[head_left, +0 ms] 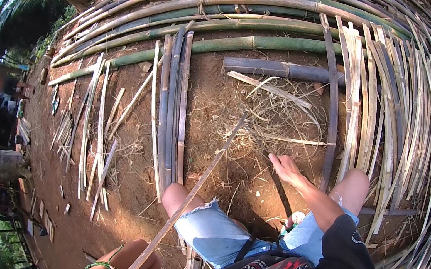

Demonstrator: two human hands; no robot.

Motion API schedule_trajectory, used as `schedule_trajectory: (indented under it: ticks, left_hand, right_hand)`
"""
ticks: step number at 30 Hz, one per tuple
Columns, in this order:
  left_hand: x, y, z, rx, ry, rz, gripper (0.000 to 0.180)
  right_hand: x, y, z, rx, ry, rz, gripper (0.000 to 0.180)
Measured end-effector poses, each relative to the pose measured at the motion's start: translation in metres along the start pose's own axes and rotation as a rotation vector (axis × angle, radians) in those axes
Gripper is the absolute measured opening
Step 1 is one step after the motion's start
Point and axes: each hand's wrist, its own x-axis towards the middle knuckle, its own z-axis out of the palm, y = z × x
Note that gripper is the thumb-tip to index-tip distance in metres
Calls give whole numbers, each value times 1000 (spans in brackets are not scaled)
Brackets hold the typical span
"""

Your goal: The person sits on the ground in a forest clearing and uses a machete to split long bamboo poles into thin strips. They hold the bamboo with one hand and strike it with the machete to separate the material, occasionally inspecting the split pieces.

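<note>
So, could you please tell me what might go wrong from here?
The long bamboo strip crosses the view right by the bare left knee, so its edge might scratch or leave splinters. The right hand is ungloved, so it could pick up slivers if it handles split bamboo. The curly shavings strewn over the soil could perhaps slide underfoot.

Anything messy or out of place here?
Yes: curly pale bamboo shavings lie tangled across the brown dirt ground at centre, like loose litter. Thin pale split-bamboo strips at left also lie askew, at mixed angles.
</note>
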Motion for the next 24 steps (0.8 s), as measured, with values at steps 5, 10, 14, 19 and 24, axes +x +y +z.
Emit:
schedule_trajectory:
  ticks: [5, 10, 14, 19, 24]
  left_hand:
    - [6, -6, -4, -31, -21, 14, 33]
    - [5, -2, 0, -16, -28, -2, 33]
    - [11, 0, 3, -32, -53, 1, 33]
    - [13, 5, 7, -30, -77, -13, 33]
    - [18, 4, 8, -65, -98, -1, 33]
  right_hand:
    - [30, 35, 8, 254, -29, 167, 71]
    - [36, 9, 6, -54, 35, -18, 74]
    - [34, 26, 2, -53, 91, 77, 74]
    - [31, 28, -5, -87, 80, 133, 75]
    - [54, 64, -11, -106, 148, 196, 76]
